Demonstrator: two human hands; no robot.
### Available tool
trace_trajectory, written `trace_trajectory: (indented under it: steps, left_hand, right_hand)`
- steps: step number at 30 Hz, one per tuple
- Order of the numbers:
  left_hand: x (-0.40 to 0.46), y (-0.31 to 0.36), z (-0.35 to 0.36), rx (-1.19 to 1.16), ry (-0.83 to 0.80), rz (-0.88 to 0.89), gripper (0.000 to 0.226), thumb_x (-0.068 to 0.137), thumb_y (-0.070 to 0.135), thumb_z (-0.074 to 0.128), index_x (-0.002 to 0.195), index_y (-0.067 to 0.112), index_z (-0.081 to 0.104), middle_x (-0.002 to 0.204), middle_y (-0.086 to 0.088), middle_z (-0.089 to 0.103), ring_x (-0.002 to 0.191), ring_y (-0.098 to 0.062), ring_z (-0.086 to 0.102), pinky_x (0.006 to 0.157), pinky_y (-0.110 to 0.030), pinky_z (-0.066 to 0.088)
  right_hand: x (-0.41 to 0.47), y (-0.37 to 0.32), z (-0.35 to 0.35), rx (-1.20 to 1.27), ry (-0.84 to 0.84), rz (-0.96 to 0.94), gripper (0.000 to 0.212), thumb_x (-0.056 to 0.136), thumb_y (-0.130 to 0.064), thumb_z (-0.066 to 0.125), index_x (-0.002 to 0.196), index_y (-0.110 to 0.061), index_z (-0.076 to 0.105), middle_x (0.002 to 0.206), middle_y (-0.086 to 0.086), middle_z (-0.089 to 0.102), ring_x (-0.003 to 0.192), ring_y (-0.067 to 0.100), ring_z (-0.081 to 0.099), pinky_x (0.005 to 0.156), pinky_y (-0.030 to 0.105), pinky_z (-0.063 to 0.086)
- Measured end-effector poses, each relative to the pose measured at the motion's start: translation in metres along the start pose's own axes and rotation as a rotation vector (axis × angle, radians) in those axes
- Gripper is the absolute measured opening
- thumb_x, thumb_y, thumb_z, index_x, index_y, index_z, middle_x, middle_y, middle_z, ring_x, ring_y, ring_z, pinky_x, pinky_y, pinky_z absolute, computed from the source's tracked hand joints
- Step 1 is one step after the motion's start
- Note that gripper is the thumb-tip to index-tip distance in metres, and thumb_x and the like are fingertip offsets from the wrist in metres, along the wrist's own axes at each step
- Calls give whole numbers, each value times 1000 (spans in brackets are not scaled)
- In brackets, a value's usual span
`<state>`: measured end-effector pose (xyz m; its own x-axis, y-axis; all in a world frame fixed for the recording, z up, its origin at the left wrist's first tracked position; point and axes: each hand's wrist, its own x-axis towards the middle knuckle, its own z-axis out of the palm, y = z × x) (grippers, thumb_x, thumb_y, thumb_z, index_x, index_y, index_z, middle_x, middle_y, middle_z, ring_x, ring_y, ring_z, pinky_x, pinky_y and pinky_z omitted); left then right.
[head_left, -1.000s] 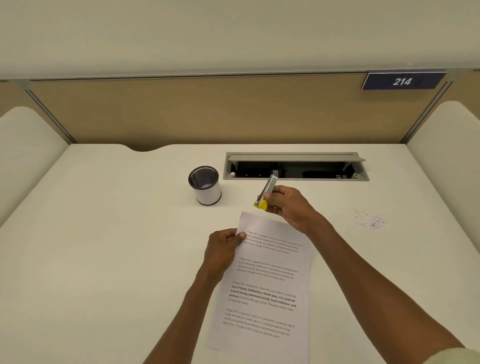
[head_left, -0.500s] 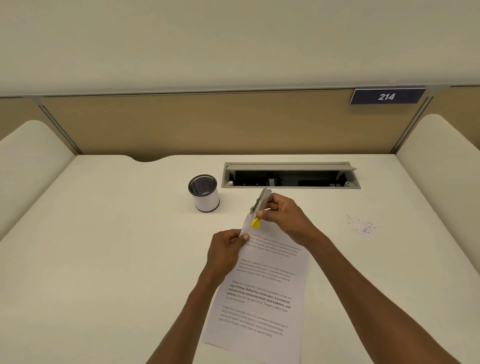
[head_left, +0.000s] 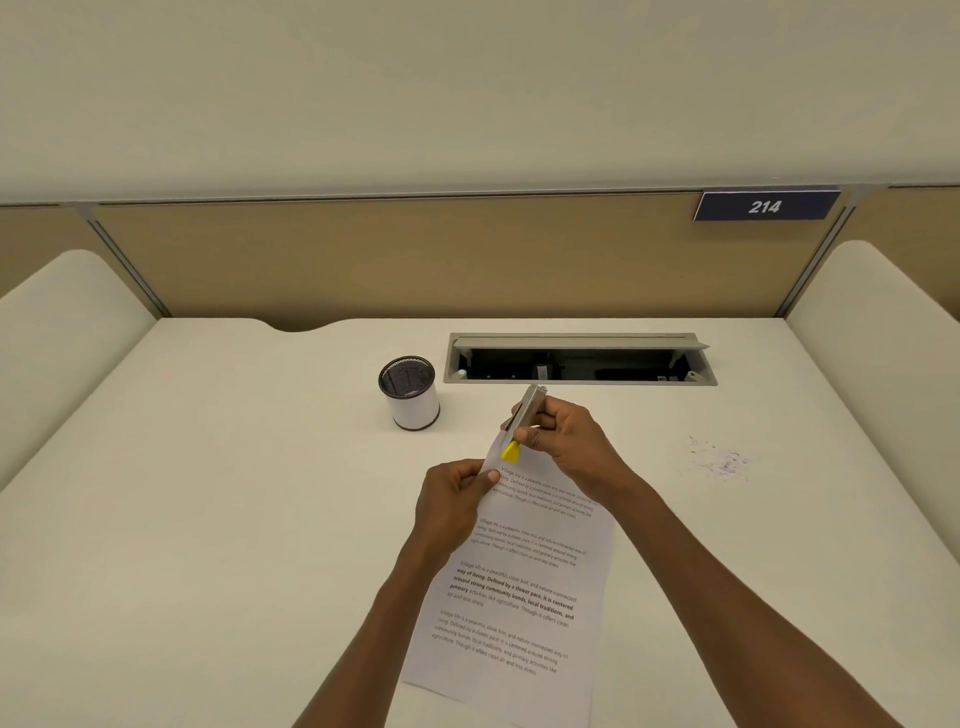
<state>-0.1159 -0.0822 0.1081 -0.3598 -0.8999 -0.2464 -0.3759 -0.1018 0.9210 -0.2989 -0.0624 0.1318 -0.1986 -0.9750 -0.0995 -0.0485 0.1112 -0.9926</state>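
Note:
A printed sheet of paper (head_left: 524, 582) with several paragraphs lies on the white desk (head_left: 208, 519), slanted towards me. My left hand (head_left: 452, 499) pinches its upper left edge and lifts that corner a little. My right hand (head_left: 563, 441) grips a small silver stapler with a yellow tip (head_left: 519, 426), held slanted. The yellow tip sits at the paper's top left corner, just above my left thumb.
A round mesh pen cup (head_left: 409, 392) stands left of the stapler. Behind it an open cable tray (head_left: 579, 358) is sunk into the desk. Purple ink marks (head_left: 719, 462) stain the desk at right. Padded dividers flank both sides; a "214" plate (head_left: 766, 206) hangs on the back panel.
My right hand has brought the stapler down from above the sheet so its yellow tip now meets the paper's top left corner. My left hand keeps its pinch on the edge.

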Motion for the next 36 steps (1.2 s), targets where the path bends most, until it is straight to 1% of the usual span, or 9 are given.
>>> trace_trajectory:
  steps: [7,13,18,22,25,27,29,32,36]
  left_hand:
    - [0,-1,1,10,12,29,15,98,25,63,98,22,78,83,4,79,73,-20,76,73,-43,60]
    - [-1,-2,1,4,31,51,16,98,24,64,102,19,79,84,4,79,75,-18,76,72,-41,60]
    - [-3,-4,4,7,32,60,16,98,20,63,101,19,79,84,4,79,76,-19,76,72,-41,59]
    - [-5,-5,1,-12,36,51,16,99,21,62,101,20,78,83,3,79,75,-21,76,72,-43,59]
    - [-5,-4,-3,-19,26,45,16,99,21,62,101,20,78,83,4,79,74,-19,76,70,-38,59]
    - [-7,-4,-5,-41,16,25,16,99,19,63,100,20,78,84,3,79,75,-18,76,68,-34,59]
    - [-9,-8,-7,-53,12,5,15,99,19,63,100,21,78,84,3,79,75,-18,76,70,-35,59]
    - [-10,-14,-12,-41,19,-21,15,99,22,62,102,23,76,86,5,79,75,-18,77,74,-42,60]
    - [-9,-25,-21,-93,30,-64,15,100,21,61,105,20,76,88,1,80,79,-21,77,80,-49,61]
  right_hand:
    - [0,-3,2,-25,21,-33,22,86,-5,69,101,-20,66,98,-4,75,92,7,71,75,16,53]
    - [0,-2,4,-73,48,-37,22,86,-2,68,106,-9,67,97,-1,75,86,3,71,70,13,52]
    - [2,4,10,-135,141,-26,20,84,-3,71,103,-9,70,98,1,75,88,9,71,79,25,54]
    - [2,2,7,-60,52,-30,22,82,-4,72,104,-7,69,98,3,76,92,14,72,83,25,56]
    - [0,-2,4,-3,-38,-9,30,83,-5,72,112,-8,66,103,3,75,97,14,71,84,23,56]
    - [1,-3,3,42,-36,2,31,83,-5,73,113,-9,66,104,5,75,97,16,71,83,22,56]
    - [3,-2,1,98,25,15,32,83,-6,73,113,-9,67,103,10,74,97,22,70,83,27,57]
    - [11,-2,-7,106,188,105,31,82,-16,76,111,-8,67,97,11,75,91,28,71,86,40,55]
    - [32,7,-23,-48,433,284,19,78,-23,79,90,-13,68,88,8,71,80,24,67,76,38,56]
